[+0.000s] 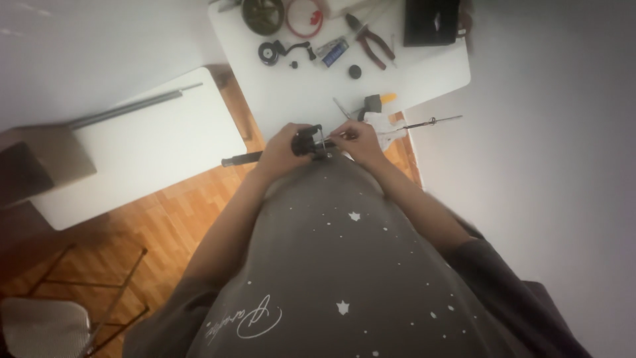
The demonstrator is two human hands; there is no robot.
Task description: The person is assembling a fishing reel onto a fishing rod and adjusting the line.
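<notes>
My left hand (pixel 281 147) grips a black mechanical part (pixel 309 141) mounted on a dark rod (pixel 240 159) that sticks out to the left. My right hand (pixel 360 140) pinches a thin silver tool (pixel 333 138) against that part. Both hands are held close to my grey shirt, just in front of the near edge of a white table (pixel 291 99).
On the white table lie red-handled pliers (pixel 371 43), a red ring (pixel 304 18), a dark round bowl (pixel 262 14), a black box (pixel 431 21), small black knobs (pixel 355 71) and a thin metal rod (pixel 430 122). A second white table (pixel 152 146) carries a grey tube (pixel 132 107). Chair (pixel 46 325) at lower left.
</notes>
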